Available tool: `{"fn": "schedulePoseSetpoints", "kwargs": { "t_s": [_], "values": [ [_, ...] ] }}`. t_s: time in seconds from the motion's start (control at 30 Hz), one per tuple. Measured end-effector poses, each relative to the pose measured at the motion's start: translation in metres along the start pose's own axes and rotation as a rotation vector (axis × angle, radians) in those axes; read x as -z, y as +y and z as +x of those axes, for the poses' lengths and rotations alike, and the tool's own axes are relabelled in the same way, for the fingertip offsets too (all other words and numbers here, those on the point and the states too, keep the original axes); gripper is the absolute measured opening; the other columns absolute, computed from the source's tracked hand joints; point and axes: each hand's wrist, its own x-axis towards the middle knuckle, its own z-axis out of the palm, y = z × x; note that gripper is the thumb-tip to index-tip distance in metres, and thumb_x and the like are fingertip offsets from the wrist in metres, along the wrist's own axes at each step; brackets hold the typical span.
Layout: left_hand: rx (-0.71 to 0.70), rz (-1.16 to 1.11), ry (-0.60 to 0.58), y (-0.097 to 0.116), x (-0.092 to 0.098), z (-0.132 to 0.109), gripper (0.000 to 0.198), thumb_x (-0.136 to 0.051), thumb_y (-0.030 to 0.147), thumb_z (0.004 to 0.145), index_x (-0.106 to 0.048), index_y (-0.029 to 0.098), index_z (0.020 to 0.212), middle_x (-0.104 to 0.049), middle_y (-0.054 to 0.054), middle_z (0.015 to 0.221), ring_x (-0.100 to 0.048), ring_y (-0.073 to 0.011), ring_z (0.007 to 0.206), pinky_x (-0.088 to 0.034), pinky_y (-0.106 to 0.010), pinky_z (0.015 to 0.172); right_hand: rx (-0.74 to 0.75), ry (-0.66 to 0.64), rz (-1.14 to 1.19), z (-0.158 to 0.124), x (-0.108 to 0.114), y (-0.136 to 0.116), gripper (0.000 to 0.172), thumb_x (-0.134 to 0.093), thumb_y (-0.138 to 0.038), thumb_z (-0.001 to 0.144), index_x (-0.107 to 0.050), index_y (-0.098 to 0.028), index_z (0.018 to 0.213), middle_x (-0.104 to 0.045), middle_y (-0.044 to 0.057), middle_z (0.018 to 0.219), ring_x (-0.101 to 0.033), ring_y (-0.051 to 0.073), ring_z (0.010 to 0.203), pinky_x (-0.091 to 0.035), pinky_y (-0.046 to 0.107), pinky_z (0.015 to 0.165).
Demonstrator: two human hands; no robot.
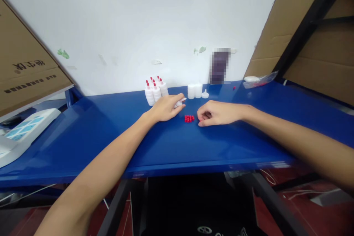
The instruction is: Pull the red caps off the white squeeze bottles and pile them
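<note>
My left hand (168,107) is closed around a white nozzle cap (179,103), its pointed tip sticking out to the right. Behind that hand stand several white bottles (149,96) topped with red-tipped nozzles. Small red tip caps (189,118) lie grouped in neat rows on the table between my hands. Right beside them rests my right hand (214,113), fingers curled and thumb close to the index finger; what they hold, if anything, is hidden. Two white bottles without nozzles (194,91) stand farther back, with a loose white nozzle cap (205,94) next to them.
The blue table (110,136) backs onto a white wall. A single red cap (234,88) and a clear plastic bag (260,80) lie at the back right. A white device (30,129) sits at the left edge, near a cardboard sheet (30,59).
</note>
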Motion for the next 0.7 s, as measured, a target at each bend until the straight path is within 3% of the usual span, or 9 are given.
{"fn": "schedulePoseSetpoints", "kwargs": {
  "t_s": [0.3,0.7],
  "values": [
    [0.024,-0.03,-0.001,0.0054,0.0017,0.0001,0.034,-0.044,0.047,0.102,-0.056,0.019,0.118,-0.071,-0.008,0.094,-0.064,-0.0246,0.083,-0.046,-0.035,0.072,0.098,0.062,-0.023,0.0047,-0.0069,0.002,0.026,-0.063,-0.039,0.094,-0.066,-0.017,0.08,-0.062,0.0,0.07,-0.052,0.012,0.061,-0.039,0.028,0.063],
    [0.021,-0.016,0.011,0.0013,-0.0028,0.0004,0.034,-0.045,0.048,0.101,-0.057,0.019,0.117,-0.071,-0.007,0.094,-0.064,-0.0241,0.082,-0.044,-0.033,0.069,0.042,0.112,-0.025,0.0063,-0.0091,0.0059,0.026,-0.062,-0.036,0.092,-0.058,-0.019,0.073,-0.056,-0.003,0.064,-0.049,0.011,0.057,-0.037,0.027,0.06]
  ]
}}
